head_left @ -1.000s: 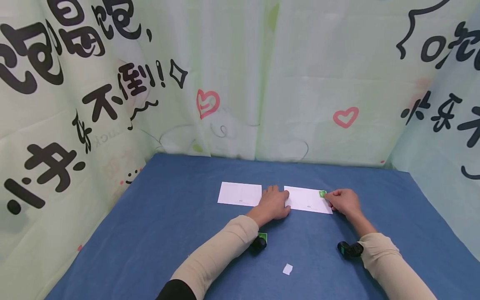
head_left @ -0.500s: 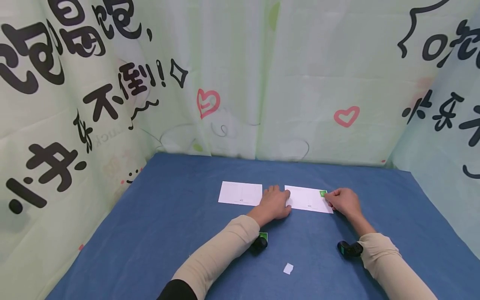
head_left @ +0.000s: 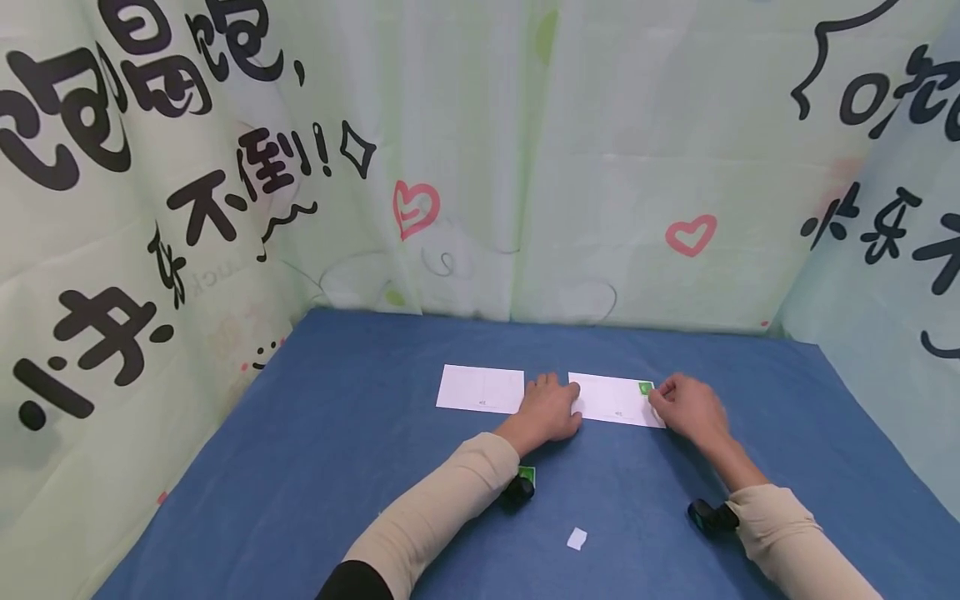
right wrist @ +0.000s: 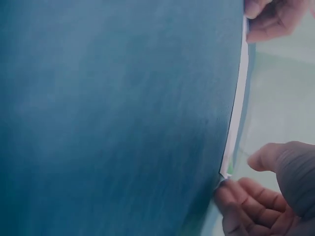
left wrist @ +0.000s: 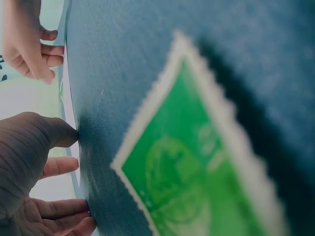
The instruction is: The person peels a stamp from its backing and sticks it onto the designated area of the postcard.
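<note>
My left hand (head_left: 551,408) presses the left end of the right-hand white card (head_left: 611,398), its fingers and thumb spread over the edge. At that card's top right corner sits a small green stamp (head_left: 646,388). My right hand (head_left: 690,407) is just beside this stamp, fingertips right at the card's right edge. In the right wrist view the right thumb (right wrist: 266,158) stands apart from the fingers, with nothing between them. Another white card (head_left: 480,388) lies left of my left hand. A second green stamp (left wrist: 182,172) with a scalloped white border lies below my left wrist.
A small white paper scrap (head_left: 577,538) lies near the front on the blue cloth (head_left: 337,467). Printed curtains (head_left: 600,167) stand round the back and sides. A black wrist camera (head_left: 517,490) partly covers the second stamp in the head view.
My right thumb and fingers have lifted slightly off the stamp and parted. The right wrist and forearm have shifted a little right and down. My left hand stays in place.
</note>
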Demonstrator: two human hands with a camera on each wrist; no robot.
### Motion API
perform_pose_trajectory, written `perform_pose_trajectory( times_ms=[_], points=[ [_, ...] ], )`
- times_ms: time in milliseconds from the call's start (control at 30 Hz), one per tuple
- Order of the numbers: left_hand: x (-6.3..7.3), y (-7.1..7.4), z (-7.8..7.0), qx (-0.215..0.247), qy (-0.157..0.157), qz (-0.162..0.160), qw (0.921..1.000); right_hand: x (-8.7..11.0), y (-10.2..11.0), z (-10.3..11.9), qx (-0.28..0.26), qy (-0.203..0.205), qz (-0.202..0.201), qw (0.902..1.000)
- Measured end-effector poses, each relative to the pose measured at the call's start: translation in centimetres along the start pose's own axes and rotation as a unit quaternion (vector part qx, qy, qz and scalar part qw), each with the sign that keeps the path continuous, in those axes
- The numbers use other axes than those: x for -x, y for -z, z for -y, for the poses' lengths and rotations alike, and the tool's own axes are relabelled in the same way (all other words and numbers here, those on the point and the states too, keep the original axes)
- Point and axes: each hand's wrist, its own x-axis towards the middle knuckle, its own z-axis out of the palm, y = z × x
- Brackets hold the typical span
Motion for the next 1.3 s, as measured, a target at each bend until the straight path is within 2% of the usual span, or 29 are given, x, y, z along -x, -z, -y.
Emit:
perform_pose_trajectory(
  times_ms=[300, 667, 867, 1300],
  points=[
    [-0.1, -0.1, 0.0, -0.005, -0.005, -0.003, 1.0000, 1.1, 0.2, 0.3, 0.076, 0.077, 0.025, 0.9938],
    [0.1, 0.2, 0.0, 0.008, -0.004, 0.002, 1.0000, 1.0, -1.0, 0.6, 0.105, 0.130, 0.076, 0.9829],
    [0.2, 0.3, -0.1, 0.007, -0.002, 0.002, 1.0000, 0.8, -1.1, 0.6, 0.111, 0.133, 0.098, 0.9799],
    [0.0, 0.1, 0.0, 0.007, -0.005, -0.003, 1.0000, 0.7, -1.3, 0.9, 0.116, 0.110, 0.126, 0.9790]
  ],
)
